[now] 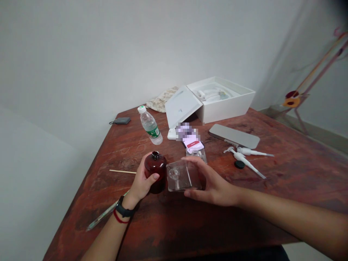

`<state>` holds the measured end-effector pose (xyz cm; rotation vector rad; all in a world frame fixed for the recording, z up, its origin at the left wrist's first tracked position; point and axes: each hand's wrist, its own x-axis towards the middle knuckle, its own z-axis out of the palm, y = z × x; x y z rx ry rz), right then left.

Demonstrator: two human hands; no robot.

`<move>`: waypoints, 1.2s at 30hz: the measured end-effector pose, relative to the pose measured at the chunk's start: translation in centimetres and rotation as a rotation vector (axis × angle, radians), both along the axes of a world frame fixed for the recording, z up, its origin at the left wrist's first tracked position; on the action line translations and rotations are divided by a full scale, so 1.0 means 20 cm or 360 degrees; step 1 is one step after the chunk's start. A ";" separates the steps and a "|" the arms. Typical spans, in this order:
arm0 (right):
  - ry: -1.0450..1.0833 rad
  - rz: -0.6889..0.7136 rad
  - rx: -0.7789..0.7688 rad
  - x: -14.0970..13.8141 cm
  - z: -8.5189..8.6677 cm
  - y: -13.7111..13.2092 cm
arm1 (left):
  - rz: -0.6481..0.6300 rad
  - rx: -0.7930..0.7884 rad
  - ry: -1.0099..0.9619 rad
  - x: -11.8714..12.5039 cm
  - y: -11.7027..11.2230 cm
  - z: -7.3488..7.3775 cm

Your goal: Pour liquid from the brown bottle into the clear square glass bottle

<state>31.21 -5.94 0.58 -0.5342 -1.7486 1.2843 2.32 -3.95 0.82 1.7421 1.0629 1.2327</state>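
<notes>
My left hand (141, 181) is wrapped round a dark red round bottle (155, 170) that stands upright on the brown wooden table (190, 224), its neck uncapped. My right hand (214, 186) grips a clear square bottle (183, 175) tilted on its side, with its mouth pointing toward the red bottle. The two bottles almost touch. A black watch and a red band sit on my left wrist.
Behind the hands lie a plastic water bottle (150, 125), an open white box (214, 98), a grey flat case (233, 136), two white pump heads (248, 157), a black cap (239, 164), a thin wooden stick (122, 171) and another clear bottle (196, 154).
</notes>
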 end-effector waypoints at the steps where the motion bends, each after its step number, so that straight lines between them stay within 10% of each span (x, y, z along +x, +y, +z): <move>1: 0.0023 0.0010 -0.0030 0.00 0.00 0.00 | -0.0002 0.0002 0.0000 0.00 0.00 0.00; 36: -0.0002 -0.0008 -0.0087 -0.01 -0.03 0.01 | -0.0059 -0.0054 -0.0036 -0.01 0.00 0.00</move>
